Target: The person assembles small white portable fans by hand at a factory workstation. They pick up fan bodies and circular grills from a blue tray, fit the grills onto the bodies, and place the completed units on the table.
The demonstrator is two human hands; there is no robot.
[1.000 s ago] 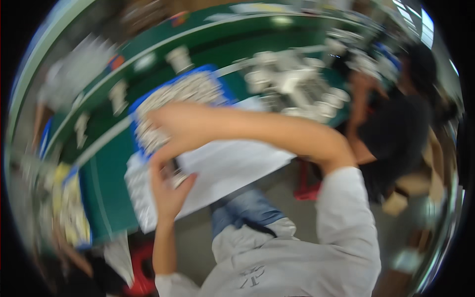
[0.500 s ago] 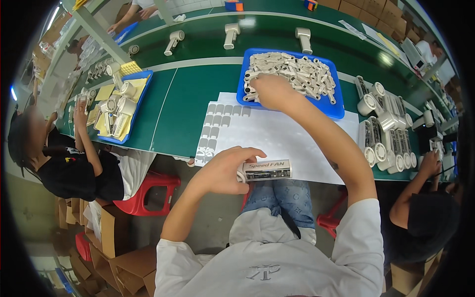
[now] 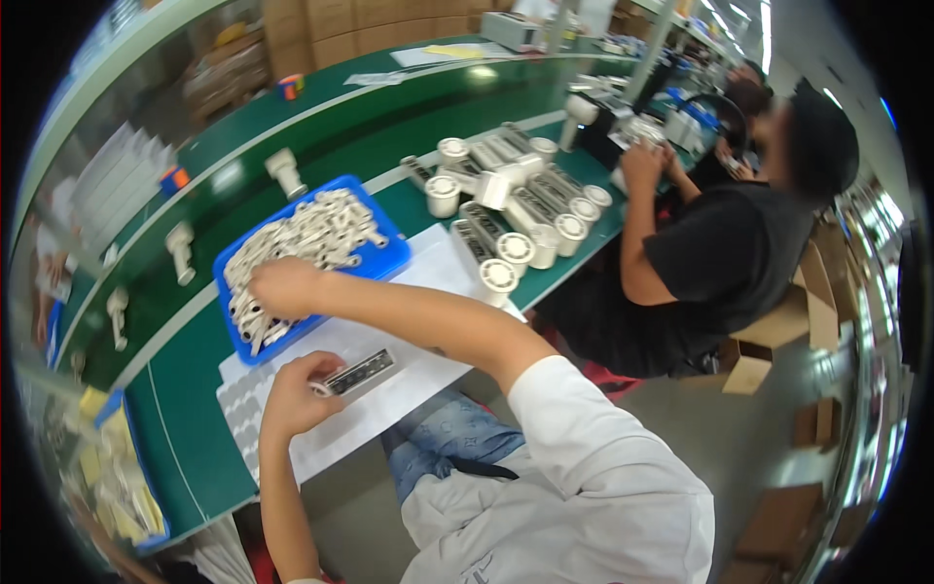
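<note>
My left hand (image 3: 295, 394) is closed round one end of a white handheld fan body (image 3: 362, 373), whose long dark window shows circuit parts. It is held above the near side of a white sheet (image 3: 440, 261). Farther off, my right hand (image 3: 289, 288) reaches into a blue tray (image 3: 397, 255) heaped with small off-white plastic parts (image 3: 326, 222). Its fingers are bent down among them, and whatever they grip is hidden.
Right of the tray lie several white fan units (image 3: 530, 209). Beyond it, more fans stand along a green belt (image 3: 229, 175). Grey pads (image 3: 240, 409) lie at the sheet's left. A co-worker (image 3: 720, 253) sits at right; another tray (image 3: 126, 467) is at left.
The view has swung to the right, so the tray and both hands appear farther left. My right hand stays in the parts; my left still holds the fan body, now turned at a slant.
</note>
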